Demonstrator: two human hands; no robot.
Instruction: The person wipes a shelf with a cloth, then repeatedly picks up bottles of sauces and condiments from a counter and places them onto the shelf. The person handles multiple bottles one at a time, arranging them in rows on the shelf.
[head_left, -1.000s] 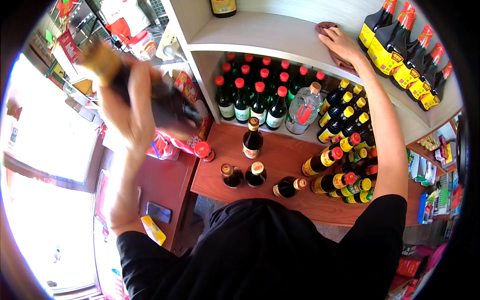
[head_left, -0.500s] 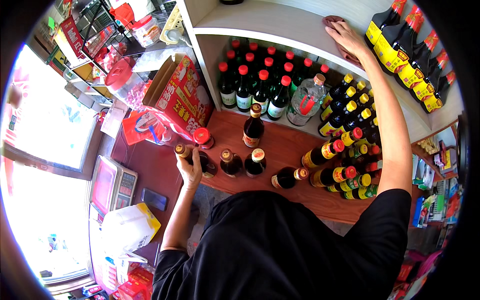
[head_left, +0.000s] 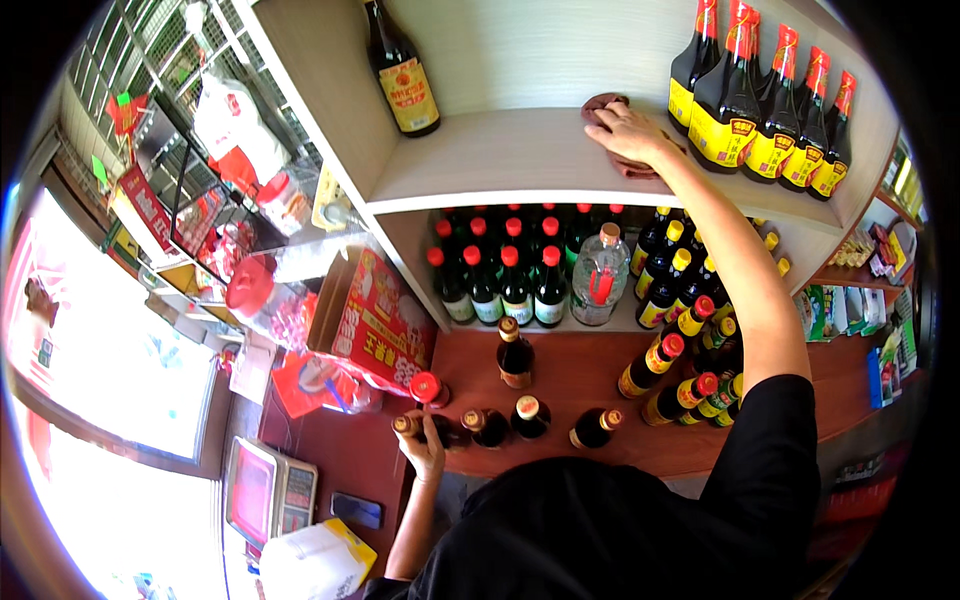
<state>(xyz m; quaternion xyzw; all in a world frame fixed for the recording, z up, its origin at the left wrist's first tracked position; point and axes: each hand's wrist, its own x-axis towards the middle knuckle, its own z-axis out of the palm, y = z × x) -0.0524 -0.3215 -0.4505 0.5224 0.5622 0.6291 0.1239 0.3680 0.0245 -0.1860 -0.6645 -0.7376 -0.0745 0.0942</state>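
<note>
On the shelf point(head_left: 465, 160), the right hand point(head_left: 630, 134) lies flat over cloth point(head_left: 632, 168); below the shelf, the left hand point(head_left: 427, 456) clasps a bottle point(head_left: 406, 425).

Left of the right grip point(head_left: 628, 137), bare shelf point(head_left: 490, 150) runs unbroken to a lone bottle point(head_left: 405, 85) near the side wall point(head_left: 325, 100). To its right, a row of sauce bottles point(head_left: 735, 120) stands close and blocks sideways passage; beyond it rises the back panel point(head_left: 540, 50).

Just ahead of the left grip point(head_left: 427, 455), a jar point(head_left: 428, 388) is in the way, with a red box point(head_left: 365, 325) farther on. Close on its right, a pair of bottles point(head_left: 487, 427) bars the path; then comes a narrow gap before another bottle point(head_left: 597, 428). Ahead and right, worktop point(head_left: 580, 355) lies open between the rear bottle point(head_left: 515, 357) and the bottle cluster point(head_left: 650, 370).
</note>
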